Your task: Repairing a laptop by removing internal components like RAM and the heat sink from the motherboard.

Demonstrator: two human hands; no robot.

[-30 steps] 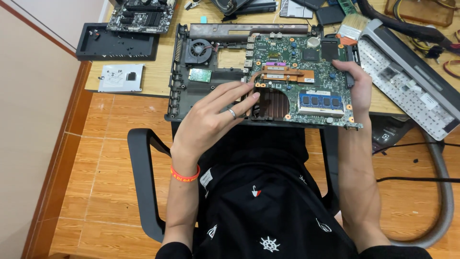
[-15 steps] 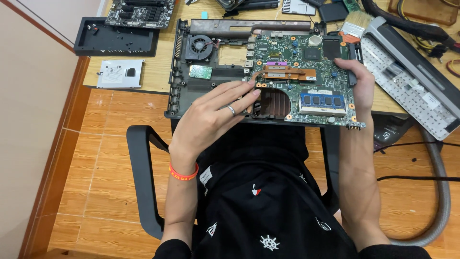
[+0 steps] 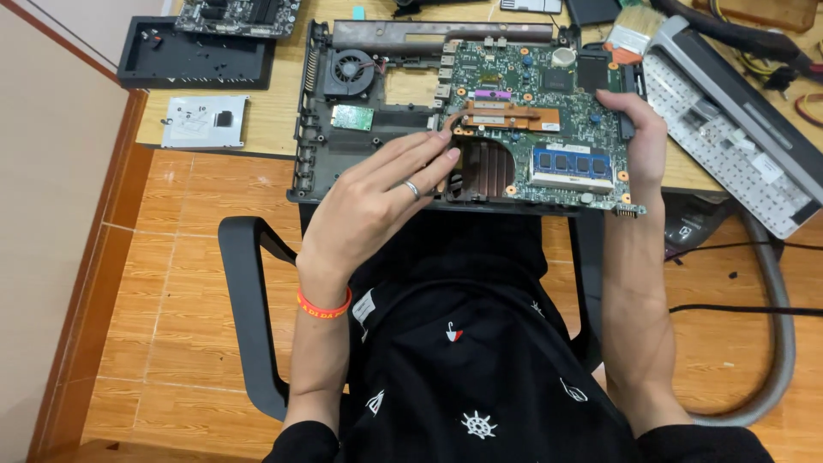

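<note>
while the green motherboard (image 3: 540,120) sat in the dark laptop base shell (image 3: 343,154) on the wooden desk (image 3: 274,120), overhanging its near edge, little had changed over the last second: both hands kept their places and only the view shifted slightly. the left hand (image 3: 377,197), fingers extended and not clenched, rested its fingertips (image 3: 447,144) at the board's left edge beside the copper heat pipe (image 3: 506,116), and the right hand (image 3: 643,137) gripped the board's right edge. judged from this steadiness, the board was being held and steadied rather than lifted; the fan (image 3: 349,71) remained in the shell.
</note>
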